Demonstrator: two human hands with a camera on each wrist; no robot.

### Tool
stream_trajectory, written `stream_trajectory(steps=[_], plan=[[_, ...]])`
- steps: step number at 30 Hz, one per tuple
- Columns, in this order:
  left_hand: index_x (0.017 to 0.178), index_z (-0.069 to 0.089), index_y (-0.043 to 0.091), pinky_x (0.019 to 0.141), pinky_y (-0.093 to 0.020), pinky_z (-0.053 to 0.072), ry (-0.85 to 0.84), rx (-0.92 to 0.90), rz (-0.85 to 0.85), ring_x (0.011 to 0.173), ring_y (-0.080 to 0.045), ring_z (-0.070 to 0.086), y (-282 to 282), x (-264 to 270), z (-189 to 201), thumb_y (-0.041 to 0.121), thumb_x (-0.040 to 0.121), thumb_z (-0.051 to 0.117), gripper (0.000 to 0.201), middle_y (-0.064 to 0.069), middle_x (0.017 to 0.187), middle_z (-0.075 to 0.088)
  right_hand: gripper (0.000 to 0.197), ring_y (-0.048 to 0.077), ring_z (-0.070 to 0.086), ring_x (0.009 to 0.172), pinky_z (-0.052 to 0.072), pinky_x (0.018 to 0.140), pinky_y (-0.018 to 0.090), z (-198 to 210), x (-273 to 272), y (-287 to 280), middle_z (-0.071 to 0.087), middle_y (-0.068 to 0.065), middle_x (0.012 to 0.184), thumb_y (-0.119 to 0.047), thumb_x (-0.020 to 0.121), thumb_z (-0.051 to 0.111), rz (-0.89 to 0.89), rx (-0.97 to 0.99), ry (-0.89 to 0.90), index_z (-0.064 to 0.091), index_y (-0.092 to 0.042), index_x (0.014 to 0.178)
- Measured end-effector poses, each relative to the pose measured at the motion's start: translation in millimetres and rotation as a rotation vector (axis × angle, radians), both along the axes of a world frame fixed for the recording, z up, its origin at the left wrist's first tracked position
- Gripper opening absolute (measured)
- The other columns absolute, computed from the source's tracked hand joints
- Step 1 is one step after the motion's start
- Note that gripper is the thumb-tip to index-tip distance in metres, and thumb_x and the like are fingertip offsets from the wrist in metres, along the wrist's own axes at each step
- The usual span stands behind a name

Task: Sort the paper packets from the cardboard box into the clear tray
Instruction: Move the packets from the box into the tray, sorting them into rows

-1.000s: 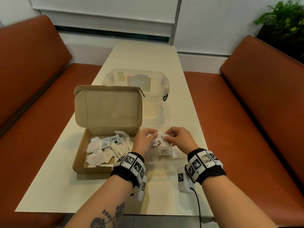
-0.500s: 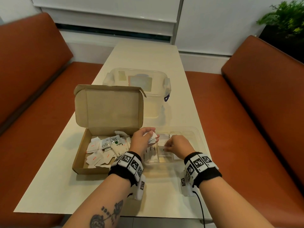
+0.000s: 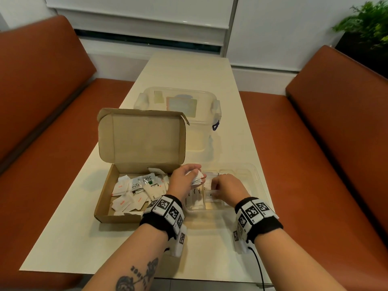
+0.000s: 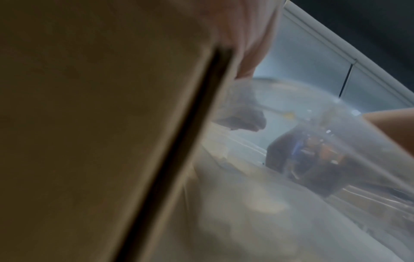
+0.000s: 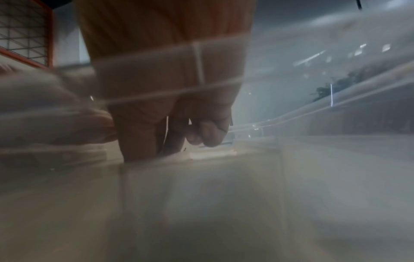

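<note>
While left hand (image 3: 184, 180) pinches packets (image 3: 197, 178) — right hand (image 3: 227, 186) curled, grip unclear, inside clear tray (image 3: 259, 181).

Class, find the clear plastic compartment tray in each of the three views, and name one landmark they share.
Head view: clear plastic compartment tray lies right of the brown cardboard box, under both hands.
Left wrist view: its blurred clear wall fills the right side.
Right wrist view: its clear rim crosses the right half.
Shared landmark: the right hand, also dimly visible through the plastic in the left wrist view.

Cream table (image 3: 189, 66): open cardboard box (image 3: 105, 198), clear tray (image 3: 259, 181) beside it, lidded plastic container (image 3: 210, 97) behind.
</note>
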State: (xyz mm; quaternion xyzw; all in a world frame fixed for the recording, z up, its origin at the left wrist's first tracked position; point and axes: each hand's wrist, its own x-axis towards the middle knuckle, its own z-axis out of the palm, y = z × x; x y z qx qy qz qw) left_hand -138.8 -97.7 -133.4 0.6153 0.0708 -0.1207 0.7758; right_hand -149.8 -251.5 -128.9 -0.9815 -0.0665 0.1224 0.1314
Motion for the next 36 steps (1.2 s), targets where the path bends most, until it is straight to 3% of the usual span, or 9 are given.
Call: stream_trajectory(steps=[4, 8, 14, 17, 21, 26, 30, 33, 36], plan=[[0.096, 0.065, 0.008, 0.075, -0.028, 0.059, -0.002, 0.013, -0.003, 0.088, -0.022, 0.07, 0.2, 0.2, -0.1, -0.001, 0.096, 0.047, 0.02, -0.01, 0.099, 0.062, 0.017, 0.014, 0.049, 0.081, 0.037, 0.067, 0.024, -0.8, -5.1, 0.7, 0.062, 0.002, 0.095, -0.016, 0.08, 0.067, -0.008, 0.06, -0.056, 0.058, -0.015, 0.095], [0.099, 0.065, 0.005, 0.075, -0.029, 0.059, 0.002, 0.004, 0.003, 0.085, -0.021, 0.07, 0.1, 0.4, -1.5, -0.001, 0.096, 0.047, 0.018, -0.009, 0.095, 0.064, 0.005, 0.015, 0.058, 0.084, 0.044, 0.072, 0.025, 4.5, -5.7, -3.5, 0.068, -0.001, 0.089, -0.018, 0.083, 0.064, -0.024, 0.094, -0.064, 0.067, -0.016, 0.087], [0.094, 0.066, 0.012, 0.076, -0.03, 0.059, -0.004, 0.017, -0.003, 0.089, -0.023, 0.071, 0.4, 0.7, -3.1, 0.001, 0.095, 0.048, 0.021, -0.01, 0.098, 0.064, 0.008, 0.014, 0.061, 0.086, 0.048, 0.075, 0.025, 5.7, -6.7, -3.0, 0.07, -0.001, 0.088, -0.016, 0.083, 0.064, -0.024, 0.082, -0.068, 0.071, -0.016, 0.087], [0.093, 0.066, 0.011, 0.072, -0.027, 0.059, -0.008, 0.018, -0.005, 0.085, -0.019, 0.071, 0.5, 0.4, -3.1, 0.001, 0.095, 0.048, 0.02, -0.009, 0.096, 0.063, 0.003, 0.015, 0.055, 0.085, 0.043, 0.069, 0.025, 5.7, -9.6, -1.6, 0.063, 0.0, 0.088, -0.016, 0.081, 0.065, -0.021, 0.082, -0.093, 0.065, -0.016, 0.085], [0.095, 0.065, 0.009, 0.072, -0.027, 0.059, -0.005, 0.029, -0.027, 0.083, -0.019, 0.07, 0.2, 0.5, -2.3, 0.001, 0.096, 0.047, 0.02, -0.016, 0.099, 0.064, 0.015, 0.016, 0.045, 0.076, 0.03, 0.058, 0.024, -0.7, -12.8, -0.5, 0.048, -0.002, 0.081, -0.008, 0.079, 0.059, -0.028, 0.065, -0.105, 0.049, -0.018, 0.077], [0.098, 0.064, 0.003, 0.065, -0.025, 0.059, 0.061, -0.051, -0.03, 0.077, -0.02, 0.07, 0.1, -0.3, 4.0, 0.006, 0.099, 0.044, 0.02, -0.024, 0.104, 0.06, 0.016, 0.017, 0.044, 0.071, 0.024, 0.05, 0.018, -7.3, -11.0, 0.0, 0.041, -0.006, 0.071, -0.011, 0.08, 0.059, -0.053, 0.074, -0.108, 0.046, -0.017, 0.076], [0.102, 0.063, 0.001, 0.069, -0.028, 0.057, 0.143, -0.111, -0.061, 0.079, -0.024, 0.068, 1.4, -1.9, 13.7, -0.001, 0.094, 0.039, 0.026, -0.028, 0.111, 0.058, 0.008, 0.013, 0.053, 0.073, 0.039, 0.062, 0.022, -0.1, -11.4, -0.2, 0.059, -0.004, 0.078, -0.018, 0.087, 0.061, -0.172, 0.329, -0.198, 0.055, -0.017, 0.082], [0.113, 0.06, 0.006, 0.078, -0.027, 0.056, 0.117, 0.003, -0.178, 0.089, -0.022, 0.068, -1.2, -6.5, 15.1, -0.015, 0.085, 0.039, 0.041, -0.018, 0.117, 0.058, 0.006, 0.004, 0.05, 0.067, 0.039, 0.065, 0.022, 12.5, -11.1, 0.3, 0.061, -0.009, 0.079, -0.02, 0.09, 0.058, -0.245, 0.526, -0.332, 0.063, -0.021, 0.087], [0.122, 0.057, 0.009, 0.085, -0.031, 0.055, 0.103, 0.035, -0.268, 0.095, -0.023, 0.065, -5.6, -9.5, 15.0, -0.016, 0.084, 0.044, 0.047, -0.016, 0.125, 0.058, 0.015, 0.002, 0.049, 0.068, 0.039, 0.067, 0.02, 23.5, -11.4, 2.4, 0.064, -0.012, 0.091, -0.026, 0.085, 0.064, -0.147, 0.531, -0.249, 0.068, -0.027, 0.099]])
